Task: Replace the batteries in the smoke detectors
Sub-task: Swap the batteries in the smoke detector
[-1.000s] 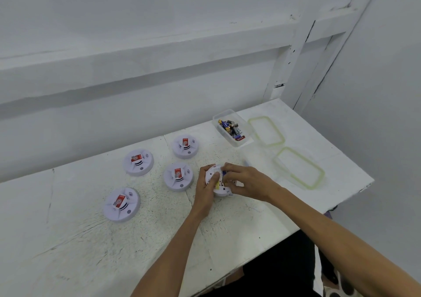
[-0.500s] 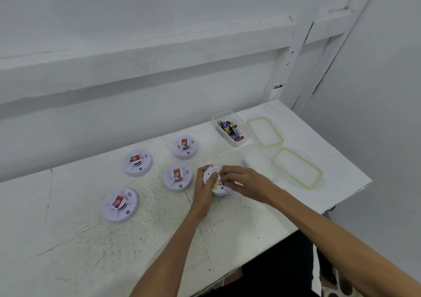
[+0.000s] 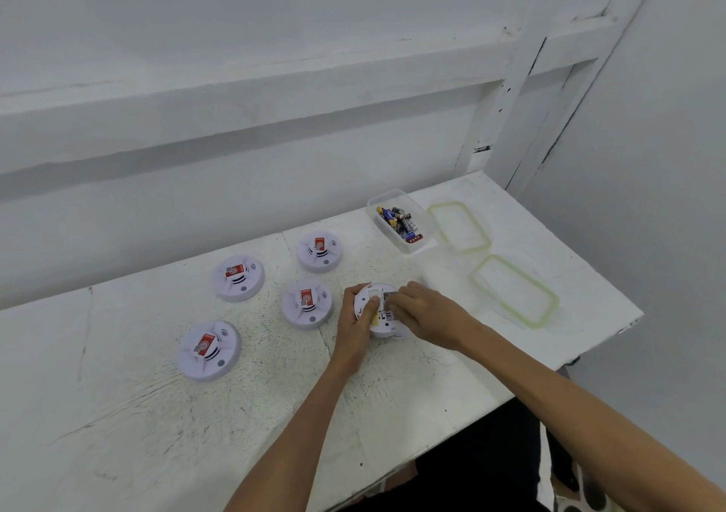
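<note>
Four white smoke detectors [image 3: 306, 303] lie face up, red labels showing, on a scuffed white surface [image 3: 157, 433]. Just right of them sits a fifth detector [image 3: 387, 326], back side up — the left hand [image 3: 353, 327] grips its left edge, thumb laid across the back. The right hand [image 3: 428, 313] reaches in from the right, fingers [image 3: 396, 307] bunched together on the detector's middle; whether they pinch anything cannot be told. Behind, a clear tub [image 3: 426, 228] holds loose batteries [image 3: 398, 220], with two green-rimmed lids [image 3: 459, 226] beside it.
</note>
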Demonstrator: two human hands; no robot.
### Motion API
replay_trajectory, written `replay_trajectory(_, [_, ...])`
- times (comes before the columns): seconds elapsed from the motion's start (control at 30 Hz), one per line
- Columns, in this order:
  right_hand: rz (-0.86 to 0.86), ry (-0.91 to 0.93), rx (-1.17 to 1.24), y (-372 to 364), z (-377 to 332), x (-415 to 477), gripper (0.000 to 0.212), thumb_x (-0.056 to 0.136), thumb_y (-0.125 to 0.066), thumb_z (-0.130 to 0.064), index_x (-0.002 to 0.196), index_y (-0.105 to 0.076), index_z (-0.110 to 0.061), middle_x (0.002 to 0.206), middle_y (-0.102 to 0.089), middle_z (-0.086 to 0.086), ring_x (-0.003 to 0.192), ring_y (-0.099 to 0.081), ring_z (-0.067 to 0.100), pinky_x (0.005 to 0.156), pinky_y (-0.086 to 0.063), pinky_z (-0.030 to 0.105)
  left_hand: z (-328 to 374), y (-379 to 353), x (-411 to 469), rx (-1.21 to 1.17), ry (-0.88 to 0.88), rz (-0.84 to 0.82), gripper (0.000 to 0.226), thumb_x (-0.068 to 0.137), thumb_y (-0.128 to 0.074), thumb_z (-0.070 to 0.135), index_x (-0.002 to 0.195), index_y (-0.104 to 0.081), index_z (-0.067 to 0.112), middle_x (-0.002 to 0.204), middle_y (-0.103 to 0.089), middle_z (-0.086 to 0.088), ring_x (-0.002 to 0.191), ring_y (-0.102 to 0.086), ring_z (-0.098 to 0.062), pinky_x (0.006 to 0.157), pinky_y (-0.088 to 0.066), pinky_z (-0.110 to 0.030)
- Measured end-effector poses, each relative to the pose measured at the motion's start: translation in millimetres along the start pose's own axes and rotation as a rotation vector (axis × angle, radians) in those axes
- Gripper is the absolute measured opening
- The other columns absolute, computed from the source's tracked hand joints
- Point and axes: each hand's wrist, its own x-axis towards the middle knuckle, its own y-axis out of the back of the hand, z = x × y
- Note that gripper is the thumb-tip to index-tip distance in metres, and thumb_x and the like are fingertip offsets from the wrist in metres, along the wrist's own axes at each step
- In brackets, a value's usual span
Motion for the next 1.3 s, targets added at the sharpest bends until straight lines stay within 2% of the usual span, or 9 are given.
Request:
replay_trajectory(0.1, [0.069, -0.184, 0.212, 11, -6, 1, 0.019, 0.097, -0.058, -0.036, 0.105, -0.066, -0.021, 0.080, -0.066, -0.007, 0.073, -0.055, 0.008, 0.068, -0.047, 0.020, -1, 1, -1, -0.002, -0.008, -0.019, 0.027, 0.106, -0.055, 0.022, 0.132, -0.053, 0.018, 0.121, -0.067, -0.007, 0.107, -0.070, -0.021, 0.083, -0.060, -0.033])
replay_trajectory(0.2, [0.225, -0.283, 0.312, 21, 1, 4, 0.011, 0.096, -0.064, -0.024, 0.105, -0.066, -0.019, 0.074, -0.066, -0.015, 0.062, -0.058, 0.006, 0.059, -0.042, 0.011, -1, 2, -1, 0.013, 0.003, -0.015, 0.027, 0.105, -0.056, 0.024, 0.132, -0.054, 0.021, 0.122, -0.068, -0.005, 0.110, -0.069, -0.018, 0.085, -0.060, -0.030])
replay_trajectory(0.37, [0.465, -0.522, 0.418, 37, 25, 6, 0.008, 0.096, -0.065, -0.022, 0.092, -0.071, -0.018, 0.070, -0.069, -0.021, 0.059, -0.058, 0.009, 0.060, -0.045, 0.017, -1, 3, -2, 0.017, 0.015, -0.009, 0.027, 0.104, -0.058, 0.026, 0.131, -0.055, 0.025, 0.123, -0.068, 0.000, 0.111, -0.068, -0.014, 0.083, -0.058, -0.026])
replay_trajectory(0.53, [0.338, -0.721, 0.285, 24, 58, 1, 0.016, 0.100, -0.055, -0.018, 0.103, -0.071, -0.015, 0.080, -0.074, -0.001, 0.062, -0.059, 0.003, 0.069, -0.044, 0.026, 0, 2, -2, 0.043, 0.018, -0.006, 0.028, 0.104, -0.057, 0.027, 0.132, -0.055, 0.026, 0.124, -0.068, 0.000, 0.110, -0.068, -0.012, 0.083, -0.058, -0.025])
replay_trajectory(0.67, [0.149, -0.830, 0.246, 14, 65, 5, 0.030, 0.101, -0.051, -0.022, 0.129, -0.057, -0.012, 0.099, -0.072, 0.012, 0.089, -0.065, 0.022, 0.081, -0.053, 0.036, -2, 2, -1, 0.055, 0.027, -0.006, 0.026, 0.104, -0.057, 0.028, 0.130, -0.055, 0.030, 0.123, -0.068, 0.003, 0.111, -0.068, -0.013, 0.086, -0.059, -0.028])
replay_trajectory(0.83, [0.104, -0.876, 0.207, 5, 70, 11, 0.032, 0.096, -0.059, -0.043, 0.112, -0.048, -0.018, 0.090, -0.066, 0.010, 0.080, -0.063, 0.027, 0.074, -0.055, 0.043, -1, 1, -1, 0.052, 0.032, 0.002, 0.026, 0.104, -0.057, 0.027, 0.130, -0.055, 0.029, 0.123, -0.068, 0.003, 0.110, -0.068, -0.012, 0.085, -0.059, -0.027])
replay_trajectory(0.97, [0.095, -0.812, 0.044, 10, 67, 12, 0.021, 0.100, -0.051, -0.031, 0.101, -0.058, -0.012, 0.087, -0.066, 0.010, 0.081, -0.062, 0.029, 0.063, -0.050, 0.036, 0, 2, -1, 0.042, 0.034, 0.002, 0.027, 0.104, -0.057, 0.026, 0.131, -0.055, 0.027, 0.124, -0.068, 0.002, 0.112, -0.068, -0.014, 0.086, -0.059, -0.028])
replay_trajectory(1.17, [0.349, -0.774, 0.041, 29, 61, 35, 0.018, 0.098, -0.053, -0.026, 0.089, -0.063, -0.014, 0.068, -0.068, 0.001, 0.057, -0.060, 0.019, 0.051, -0.049, 0.031, 2, -1, -4, 0.011, 0.023, 0.008, 0.028, 0.103, -0.060, 0.027, 0.130, -0.056, 0.027, 0.121, -0.068, 0.005, 0.115, -0.065, -0.015, 0.084, -0.057, -0.025])
replay_trajectory(1.3, [0.386, -0.723, 0.128, 37, 63, 59, 0.015, 0.094, -0.057, -0.022, 0.087, -0.066, -0.012, 0.073, -0.069, 0.001, 0.062, -0.062, 0.019, 0.055, -0.054, 0.036, -3, 5, -2, -0.046, 0.051, -0.010, 0.052, 0.090, -0.053, 0.019, 0.140, -0.056, 0.033, 0.137, -0.063, 0.004, 0.130, -0.058, -0.021, 0.103, -0.053, -0.045])
